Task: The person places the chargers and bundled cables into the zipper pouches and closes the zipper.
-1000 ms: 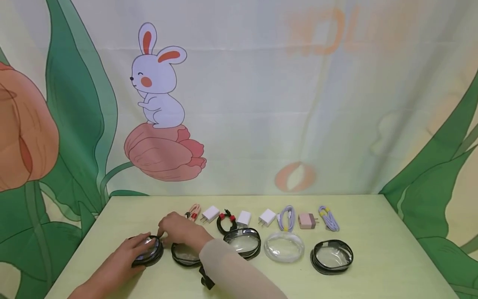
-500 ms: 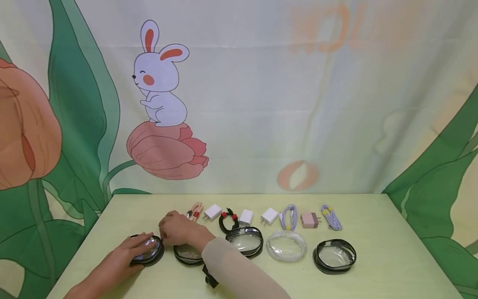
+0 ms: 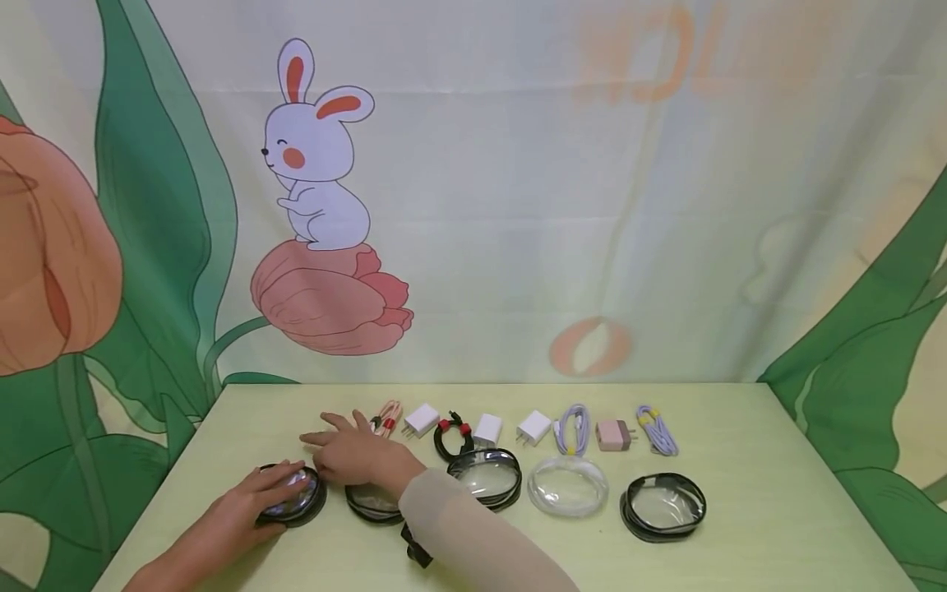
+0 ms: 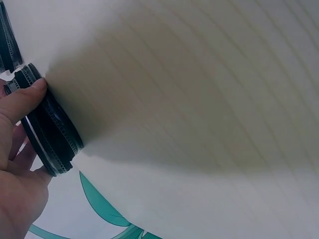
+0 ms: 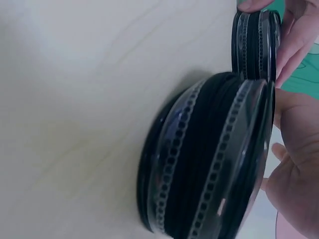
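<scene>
The left hand (image 3: 247,503) grasps a round clear-plastic case with black edging (image 3: 307,511), thumb against its side and fingers over the top. The case sits on the pale green wood-grain table (image 3: 784,493), the nearest of its row to the left edge. The right hand (image 3: 357,454) is released, its fingers spread, just above a second black-edged round case (image 3: 370,503); whether a fingertip touches the first case is hard to tell from the head view.

Farther toward the right edge stand a third black-edged case (image 3: 484,478), an all-clear round case (image 3: 568,487) and a fourth black-edged case (image 3: 663,507). Along the far edge lie a bundled pink cable (image 3: 388,418), three white plug adapters (image 3: 422,420), a coiled black cable with red ties (image 3: 442,444), two lavender cables with yellow ties (image 3: 658,432) and a pink-and-grey plug adapter (image 3: 612,436).
</scene>
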